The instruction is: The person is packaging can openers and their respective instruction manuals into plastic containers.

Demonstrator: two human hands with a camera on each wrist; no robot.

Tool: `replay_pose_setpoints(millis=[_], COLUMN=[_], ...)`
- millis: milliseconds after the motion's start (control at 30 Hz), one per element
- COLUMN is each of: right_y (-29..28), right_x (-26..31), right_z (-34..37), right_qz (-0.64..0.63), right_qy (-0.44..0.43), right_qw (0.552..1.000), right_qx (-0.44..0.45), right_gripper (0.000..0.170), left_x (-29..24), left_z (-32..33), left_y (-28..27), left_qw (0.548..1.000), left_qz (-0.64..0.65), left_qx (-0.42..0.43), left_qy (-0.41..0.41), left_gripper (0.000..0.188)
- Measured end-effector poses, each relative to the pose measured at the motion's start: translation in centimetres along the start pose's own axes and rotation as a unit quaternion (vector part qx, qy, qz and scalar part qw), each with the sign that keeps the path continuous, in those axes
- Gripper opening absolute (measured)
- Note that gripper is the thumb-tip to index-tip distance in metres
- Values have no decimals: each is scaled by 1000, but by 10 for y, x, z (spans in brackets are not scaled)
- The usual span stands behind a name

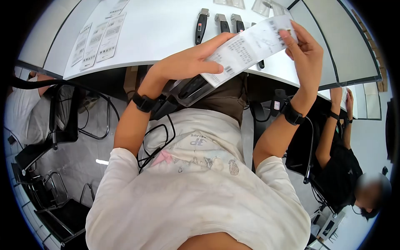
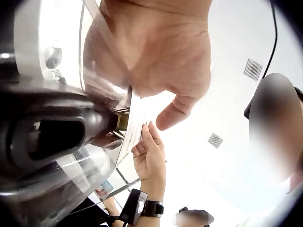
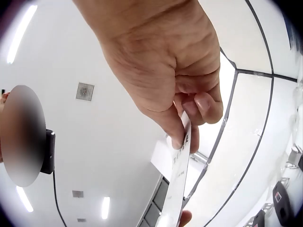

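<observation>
A white card [image 1: 243,52] with printed text and barcodes is held tilted over the table's near edge. From its lower left end juts a clear plastic blister [image 1: 199,101] with a black-handled tool [image 1: 189,88] inside. My left hand [image 1: 183,62] grips the card's near end, thumb lying on the printed face and fingers hidden behind. At the far upper end, my right hand [image 1: 307,54] pinches the card between thumb and fingers. The left wrist view shows the black handle [image 2: 61,125] large behind the clear plastic. In the right wrist view the card [image 3: 179,175] appears nearly edge-on.
Several black-handled tools with metal heads, one a black tool [image 1: 201,27], lie behind the card. Printed cards [image 1: 110,37] sit at the table's left. Clear plastic shells [image 1: 262,6] rest at the back. Low partitions [image 1: 348,41] flank the table [image 1: 154,37]. Another person [image 1: 339,154] sits at the right.
</observation>
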State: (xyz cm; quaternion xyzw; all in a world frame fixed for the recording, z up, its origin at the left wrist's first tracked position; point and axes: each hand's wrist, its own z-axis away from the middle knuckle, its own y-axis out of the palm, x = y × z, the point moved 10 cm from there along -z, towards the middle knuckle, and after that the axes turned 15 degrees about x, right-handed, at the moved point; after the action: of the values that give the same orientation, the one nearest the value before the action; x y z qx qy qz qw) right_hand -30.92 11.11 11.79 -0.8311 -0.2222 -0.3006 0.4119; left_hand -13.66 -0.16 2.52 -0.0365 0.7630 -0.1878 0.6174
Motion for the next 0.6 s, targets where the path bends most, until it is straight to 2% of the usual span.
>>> replay_pose_setpoints(millis=[67,133,333,433,467,500,533,600], right_y=[21,46,86,59,53,37,19,3], right_x=[-7,0,5,-13,-18,-26,-30,-35], right_z=[-2,-8,-12,-14,-14,-13,-11,-9], right_qz=[-89,-64,-198,-175,-175,-199,-221,-201], right_qy=[56,37,29,64,63,45,27,30], right_qw=[992,984,954,975,975,977,975,979], right_qx=[67,160,225,120,118,62,5,-16], right_gripper=[38,39,53,55,55,57,60,63], left_x=[0,1,5,0,-4,-7,-13,-27], left_z=[1,2,6,9,11,13,19,23], left_y=[-2,-5,-19,-27,-31,-35,-46,-49], left_qw=[1000,1000,994,992,992,992,995,980], left_qz=[6,12,63,99,99,99,36,131], left_qx=[-14,-27,-76,-66,-59,-53,-69,-68], left_qy=[4,8,36,50,56,63,66,132], left_gripper=[87,87,87,83,81,80,77,68])
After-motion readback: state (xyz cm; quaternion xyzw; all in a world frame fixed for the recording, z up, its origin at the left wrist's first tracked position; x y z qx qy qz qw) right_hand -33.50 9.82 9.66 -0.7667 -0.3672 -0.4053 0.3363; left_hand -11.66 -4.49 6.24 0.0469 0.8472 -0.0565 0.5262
